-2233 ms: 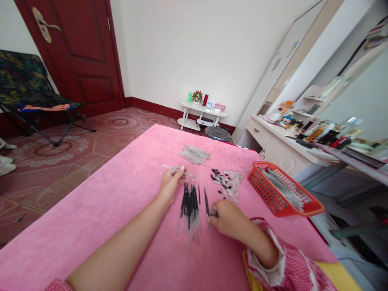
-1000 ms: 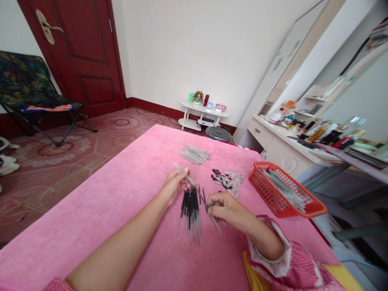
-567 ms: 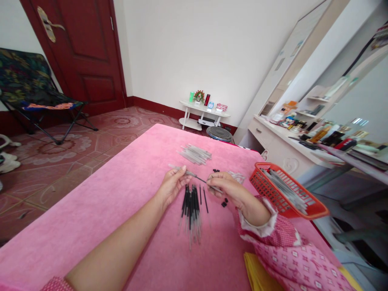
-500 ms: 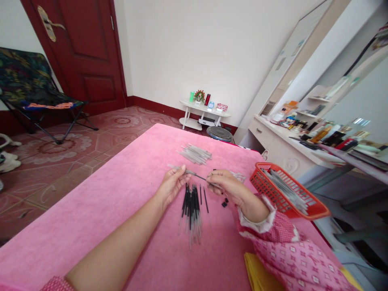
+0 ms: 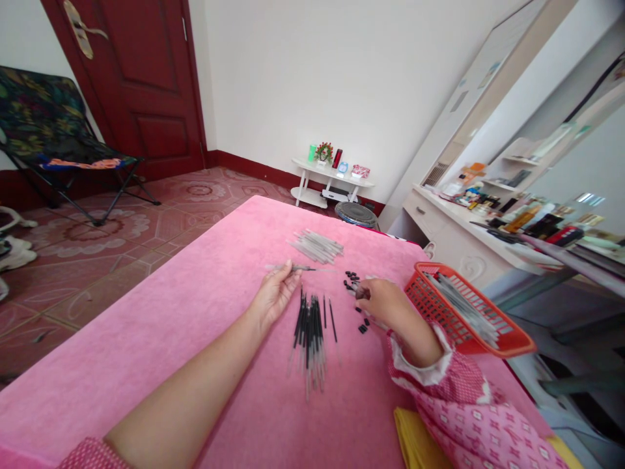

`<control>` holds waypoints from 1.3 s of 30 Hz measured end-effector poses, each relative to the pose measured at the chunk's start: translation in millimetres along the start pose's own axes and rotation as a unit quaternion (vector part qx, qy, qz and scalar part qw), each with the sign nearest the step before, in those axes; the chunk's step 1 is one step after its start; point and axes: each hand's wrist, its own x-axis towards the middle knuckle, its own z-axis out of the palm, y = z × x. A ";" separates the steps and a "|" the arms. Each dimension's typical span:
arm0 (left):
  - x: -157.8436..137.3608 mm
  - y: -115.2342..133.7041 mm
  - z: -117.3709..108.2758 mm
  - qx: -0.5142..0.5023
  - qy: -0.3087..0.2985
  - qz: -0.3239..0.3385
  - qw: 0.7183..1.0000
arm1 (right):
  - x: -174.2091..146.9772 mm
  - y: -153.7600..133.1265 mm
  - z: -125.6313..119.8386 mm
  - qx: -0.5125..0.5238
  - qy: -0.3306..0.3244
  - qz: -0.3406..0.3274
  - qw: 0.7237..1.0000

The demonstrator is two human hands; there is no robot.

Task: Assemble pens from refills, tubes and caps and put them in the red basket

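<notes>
My left hand (image 5: 279,294) pinches a pen (image 5: 307,268), a clear barrel with a dark refill whose thin pale end sticks out to the right. Below it a bundle of black-and-clear pen refills (image 5: 308,332) lies on the pink cloth, with a couple of single ones beside it. My right hand (image 5: 381,301) is down on the cloth among small black plugs (image 5: 351,277) and some clear pieces. Its fingers are curled together, and whatever they grip is hidden. Beyond both hands lies a pile of clear pen barrels (image 5: 318,246).
An orange plastic basket (image 5: 512,345) of grey pens stands at the table's right edge. A yellow cloth (image 5: 415,436) lies near my right sleeve. A dressing table (image 5: 439,218) with bottles is at the right, a folding chair (image 5: 63,124) at the left.
My right hand has moved away from the pen, right and down to the small black plugs. The left hand still holds the pen, now lying more level.
</notes>
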 end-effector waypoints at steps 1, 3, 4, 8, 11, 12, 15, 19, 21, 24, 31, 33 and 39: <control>0.0 0.0 -0.1 0.002 0.001 0.001 1.000 | -2.0 0.9 1.9 -0.028 -0.006 0.008 1.000; -0.4 -0.1 -1.0 0.012 -0.006 -0.001 1.000 | -5.5 0.4 6.3 -0.061 -0.020 0.015 0.998; -0.9 -0.1 -1.5 0.020 -0.013 -0.002 1.000 | -6.9 -0.5 8.7 -0.071 -0.023 0.013 0.997; -4.0 -0.7 -2.7 0.069 -0.046 -0.011 0.996 | -9.3 -5.7 16.4 -0.088 -0.008 0.012 0.996; -6.3 -1.8 -1.4 0.103 -0.056 -0.011 0.993 | -8.1 -10.9 21.1 0.010 0.022 0.005 1.000; -6.7 -2.2 -0.9 0.109 -0.059 -0.010 0.992 | -7.4 -13.4 22.7 0.087 0.043 -0.004 0.995; -7.9 -3.2 0.5 0.124 -0.068 -0.008 0.990 | -6.5 -23.9 27.3 0.370 0.097 -0.021 0.924; -10.8 -4.1 2.2 0.150 -0.077 -0.006 0.986 | -10.1 -38.9 31.1 0.576 0.107 -0.006 0.810; -12.7 -4.9 3.3 0.162 -0.083 -0.006 0.983 | -12.5 -43.5 33.3 0.594 0.117 -0.007 0.796; -14.9 -6.4 4.7 0.176 -0.090 -0.006 0.980 | -14.9 -46.8 37.5 0.594 0.129 -0.016 0.794; -17.4 -9.7 6.2 0.196 -0.103 0.002 0.975 | -16.1 -54.2 40.2 0.609 0.122 -0.015 0.784; -17.7 -10.3 5.9 0.202 -0.106 0.004 0.974 | -16.4 -55.7 40.4 0.608 0.128 -0.020 0.783; -17.8 -11.5 4.9 0.215 -0.112 0.010 0.970 | -16.3 -54.2 46.3 0.576 0.146 -0.045 0.803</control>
